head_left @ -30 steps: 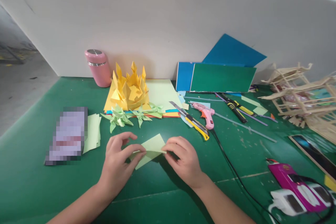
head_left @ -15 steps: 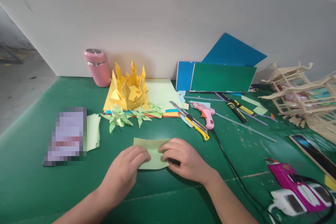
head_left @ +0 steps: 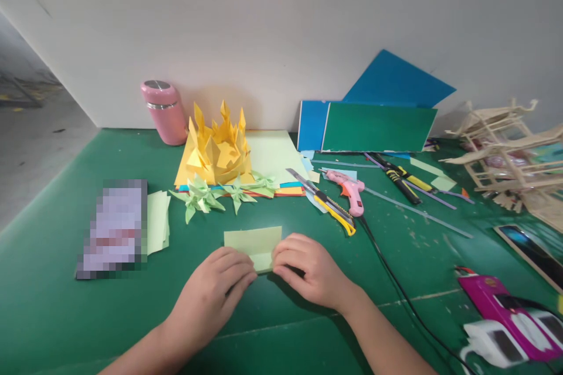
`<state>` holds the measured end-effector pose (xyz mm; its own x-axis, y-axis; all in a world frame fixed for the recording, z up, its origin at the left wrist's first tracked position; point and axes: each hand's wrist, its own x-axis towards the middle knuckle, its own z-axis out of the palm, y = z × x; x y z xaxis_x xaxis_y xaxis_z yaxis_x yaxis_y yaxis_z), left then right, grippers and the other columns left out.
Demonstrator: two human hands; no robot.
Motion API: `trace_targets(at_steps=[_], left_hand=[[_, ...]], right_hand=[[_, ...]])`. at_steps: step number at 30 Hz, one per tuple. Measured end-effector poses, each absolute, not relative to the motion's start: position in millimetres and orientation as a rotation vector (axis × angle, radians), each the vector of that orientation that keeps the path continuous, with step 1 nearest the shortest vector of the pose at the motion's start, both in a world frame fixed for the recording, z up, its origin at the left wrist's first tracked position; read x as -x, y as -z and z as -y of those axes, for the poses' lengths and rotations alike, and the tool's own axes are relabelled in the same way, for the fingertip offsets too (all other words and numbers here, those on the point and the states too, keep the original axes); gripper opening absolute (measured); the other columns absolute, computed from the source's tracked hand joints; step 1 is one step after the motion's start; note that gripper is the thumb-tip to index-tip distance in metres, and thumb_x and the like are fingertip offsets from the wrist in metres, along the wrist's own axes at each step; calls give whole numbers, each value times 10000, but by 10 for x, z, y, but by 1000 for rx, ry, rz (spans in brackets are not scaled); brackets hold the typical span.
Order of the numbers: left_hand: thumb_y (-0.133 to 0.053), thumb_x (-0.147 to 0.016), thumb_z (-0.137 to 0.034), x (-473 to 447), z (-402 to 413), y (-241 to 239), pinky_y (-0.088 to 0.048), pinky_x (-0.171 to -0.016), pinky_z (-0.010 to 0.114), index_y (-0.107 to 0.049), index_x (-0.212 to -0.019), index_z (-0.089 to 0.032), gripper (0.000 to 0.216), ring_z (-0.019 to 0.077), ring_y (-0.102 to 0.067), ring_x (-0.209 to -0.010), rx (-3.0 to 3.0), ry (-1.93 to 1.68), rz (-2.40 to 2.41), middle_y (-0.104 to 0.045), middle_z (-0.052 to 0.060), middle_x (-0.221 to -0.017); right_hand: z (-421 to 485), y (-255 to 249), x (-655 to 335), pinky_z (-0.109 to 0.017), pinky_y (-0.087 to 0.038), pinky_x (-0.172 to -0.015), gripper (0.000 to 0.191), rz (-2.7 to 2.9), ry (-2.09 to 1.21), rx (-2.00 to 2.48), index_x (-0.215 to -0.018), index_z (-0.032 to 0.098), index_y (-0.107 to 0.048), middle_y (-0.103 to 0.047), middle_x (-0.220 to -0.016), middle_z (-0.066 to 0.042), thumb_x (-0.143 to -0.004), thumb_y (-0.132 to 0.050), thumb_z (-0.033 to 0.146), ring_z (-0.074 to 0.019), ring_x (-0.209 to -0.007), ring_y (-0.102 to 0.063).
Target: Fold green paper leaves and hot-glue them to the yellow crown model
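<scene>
A light green sheet of paper [head_left: 253, 241] lies folded on the green table [head_left: 65, 316] in front of me. My left hand [head_left: 220, 287] presses its near left edge with curled fingers. My right hand [head_left: 308, 269] pinches the near right edge, fingers closed on the paper. Both hands meet at the paper's lower fold.
Behind the paper stand a yellow origami crown [head_left: 217, 149], green paper flowers [head_left: 200, 199] and a pink flask [head_left: 163, 111]. A yellow utility knife [head_left: 328, 205], a pink glue gun [head_left: 352, 190] with its black cord [head_left: 396, 287], wooden models [head_left: 510, 152] and a magenta glue gun [head_left: 505, 316] lie to the right.
The green paper was lifted and angled a second ago; now it lies flat, folded into a narrower rectangle, and both hands have drawn together at its near edge.
</scene>
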<state>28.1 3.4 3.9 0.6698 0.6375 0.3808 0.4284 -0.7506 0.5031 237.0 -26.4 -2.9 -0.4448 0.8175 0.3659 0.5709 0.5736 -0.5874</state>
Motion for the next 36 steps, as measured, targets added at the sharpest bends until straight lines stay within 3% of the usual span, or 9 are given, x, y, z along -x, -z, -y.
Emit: trace_targets(at_steps=[9, 18, 25, 36], left_hand=[[-451, -904, -256, -238, -56, 75, -544, -675, 304, -604, -936, -188, 170, 193, -664, -743, -2504, -822, -1076, -693, 43, -817], [-451, -898, -249, -228, -82, 53, -531, -681, 296, -575, -905, -195, 136, 185, -651, -746, -2481, -760, -1103, -651, 43, -845], [-373, -927, -203, -242, -84, 33, -515, -684, 281, -644, -824, -194, 290, 168, -626, -718, -2522, -702, -1031, -646, 44, -825], [-415, -905, -201, -233, -86, 32, -505, -665, 263, -686, -801, -202, 291, 158, -611, -705, -2468, -710, -1054, -643, 35, -798]], right_hand=[[280, 123, -2278, -276, -419, -624, 113, 2001, -525, 1310, -832, 201, -590, -646, -725, -23, -912, -511, 206, -164, -677, -549], [268, 152, -2287, -279, -424, -660, 133, 2046, -475, 1316, -844, 197, -632, -663, -765, -27, -914, -521, 187, -168, -726, -566], [268, 175, -2261, -270, -426, -644, 183, 2036, -423, 1358, -836, 205, -656, -646, -738, -28, -930, -499, 217, -162, -707, -570], [277, 193, -2256, -265, -415, -631, 251, 2057, -392, 1371, -856, 204, -675, -626, -721, -35, -955, -448, 244, -163, -700, -546]])
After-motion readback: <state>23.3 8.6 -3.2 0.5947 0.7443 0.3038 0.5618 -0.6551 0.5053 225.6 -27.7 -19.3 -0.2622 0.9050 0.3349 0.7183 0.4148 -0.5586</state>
